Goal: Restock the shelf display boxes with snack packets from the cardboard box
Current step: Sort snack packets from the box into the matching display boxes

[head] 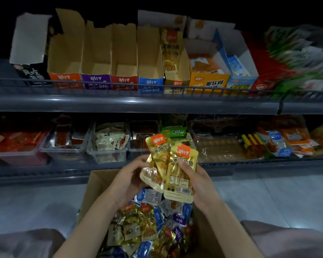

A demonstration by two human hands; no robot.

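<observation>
Both hands hold gold snack packets [179, 175] above the open cardboard box [99, 185]. My left hand [127, 181] grips the rear packets from the left, and my right hand [198, 183] grips the front packet, thumb across its face. The box holds several loose gold, blue, purple and silver packets [147, 222]. On the upper shelf stands a row of display boxes: orange [65, 79], purple [96, 80], red [124, 80] and blue [150, 82] look empty. The gold display box [177, 83] holds one upright gold packet [171, 51].
A wire rail [138, 88] runs along the upper shelf's front. Right of the row stand a yellow box [209, 81] and a light blue box [239, 82]. The lower shelf carries clear bins [108, 155] of other snacks. My knees frame the box on a pale floor.
</observation>
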